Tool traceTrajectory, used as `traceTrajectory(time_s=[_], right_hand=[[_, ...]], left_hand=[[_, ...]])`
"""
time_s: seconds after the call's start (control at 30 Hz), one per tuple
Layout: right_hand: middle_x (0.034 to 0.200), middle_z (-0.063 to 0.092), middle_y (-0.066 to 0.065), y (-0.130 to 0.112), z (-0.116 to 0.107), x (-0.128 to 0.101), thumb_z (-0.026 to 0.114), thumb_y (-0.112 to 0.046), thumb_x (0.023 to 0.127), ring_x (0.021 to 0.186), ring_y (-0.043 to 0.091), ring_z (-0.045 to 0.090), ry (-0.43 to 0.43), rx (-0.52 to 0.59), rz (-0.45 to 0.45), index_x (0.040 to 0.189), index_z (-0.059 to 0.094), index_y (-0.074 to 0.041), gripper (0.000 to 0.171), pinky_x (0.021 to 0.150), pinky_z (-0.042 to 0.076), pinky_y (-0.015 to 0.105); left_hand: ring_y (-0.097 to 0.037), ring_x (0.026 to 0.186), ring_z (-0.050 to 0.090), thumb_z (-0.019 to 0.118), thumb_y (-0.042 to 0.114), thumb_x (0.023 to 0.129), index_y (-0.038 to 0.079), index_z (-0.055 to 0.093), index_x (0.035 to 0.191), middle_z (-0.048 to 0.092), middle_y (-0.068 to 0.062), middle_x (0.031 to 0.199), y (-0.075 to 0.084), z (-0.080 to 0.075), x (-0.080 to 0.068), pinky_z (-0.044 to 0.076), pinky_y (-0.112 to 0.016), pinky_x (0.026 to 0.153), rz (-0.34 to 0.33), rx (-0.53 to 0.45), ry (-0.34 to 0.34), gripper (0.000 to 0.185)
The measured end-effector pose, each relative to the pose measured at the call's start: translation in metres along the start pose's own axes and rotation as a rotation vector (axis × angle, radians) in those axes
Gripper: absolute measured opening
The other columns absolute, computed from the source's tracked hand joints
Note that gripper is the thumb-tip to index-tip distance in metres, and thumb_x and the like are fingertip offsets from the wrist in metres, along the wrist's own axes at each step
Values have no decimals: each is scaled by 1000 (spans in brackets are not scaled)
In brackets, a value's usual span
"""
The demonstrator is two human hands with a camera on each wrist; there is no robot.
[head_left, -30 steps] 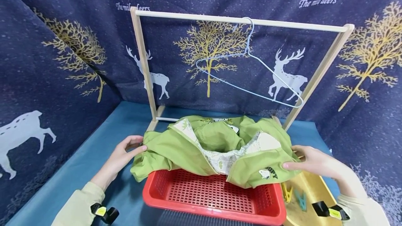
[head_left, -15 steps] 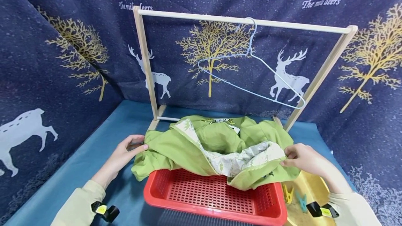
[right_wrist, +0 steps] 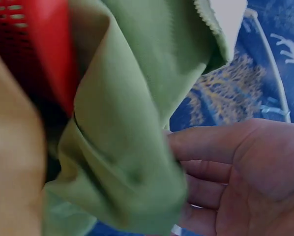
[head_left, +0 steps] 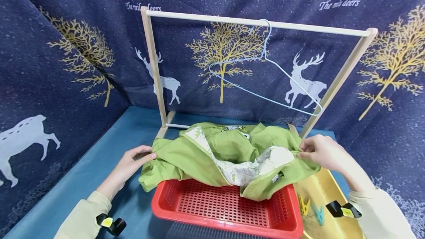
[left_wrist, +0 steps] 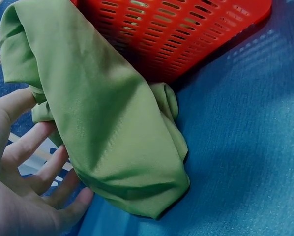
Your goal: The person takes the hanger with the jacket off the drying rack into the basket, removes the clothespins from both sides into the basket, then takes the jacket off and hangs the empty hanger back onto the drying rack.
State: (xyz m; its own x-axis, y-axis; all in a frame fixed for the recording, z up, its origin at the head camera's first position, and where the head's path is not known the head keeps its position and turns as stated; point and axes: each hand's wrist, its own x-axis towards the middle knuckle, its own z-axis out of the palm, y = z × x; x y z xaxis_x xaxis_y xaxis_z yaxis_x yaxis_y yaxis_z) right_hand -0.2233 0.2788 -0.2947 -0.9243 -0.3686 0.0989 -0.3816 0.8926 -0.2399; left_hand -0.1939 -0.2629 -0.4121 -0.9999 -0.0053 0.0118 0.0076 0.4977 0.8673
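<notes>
Green jacket [head_left: 229,158] lies draped over red basket [head_left: 225,209] on worktop. Right hand [head_left: 320,152] has shifted from front hem up to shoulder edge, pinching fabric; left hand [head_left: 132,161] unchanged, fingers relaxed against sleeve.

Blue-clothed table [head_left: 109,146] under red basket [head_left: 229,209], wooden rack [head_left: 156,69], yellow tray [head_left: 327,198].

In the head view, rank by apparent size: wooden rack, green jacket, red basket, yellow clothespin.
1. wooden rack
2. green jacket
3. red basket, looks close to the jacket; partly covered and nearer the camera, so unsure
4. yellow clothespin
</notes>
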Motion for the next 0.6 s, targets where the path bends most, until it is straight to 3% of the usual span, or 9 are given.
traceTrajectory(time_s=[0.23,0.43,0.6], right_hand=[[70,69,-12,-29,-24,19,73,-22,85,66,6,57,70,-77,-20,78,70,-21,8,61,42,31],[67,68,-12,-53,-38,35,72,-21,86,64,8,56,142,-120,-82,78,72,-21,8,62,43,33],[70,70,-7,-75,-50,49,72,-22,86,65,13,59,206,-158,-115,82,73,-18,6,62,46,39]], left_hand=[[-3,103,55,64,40,96,10,64,125,62,-6,125,0,0,-1,46,-32,91,12,-3,18,42],[12,101,49,66,39,94,10,68,123,61,-9,132,1,1,-2,46,-33,94,34,-21,47,41],[15,103,48,67,38,94,10,71,118,63,-7,131,1,1,-2,47,-32,95,55,-25,60,37]])
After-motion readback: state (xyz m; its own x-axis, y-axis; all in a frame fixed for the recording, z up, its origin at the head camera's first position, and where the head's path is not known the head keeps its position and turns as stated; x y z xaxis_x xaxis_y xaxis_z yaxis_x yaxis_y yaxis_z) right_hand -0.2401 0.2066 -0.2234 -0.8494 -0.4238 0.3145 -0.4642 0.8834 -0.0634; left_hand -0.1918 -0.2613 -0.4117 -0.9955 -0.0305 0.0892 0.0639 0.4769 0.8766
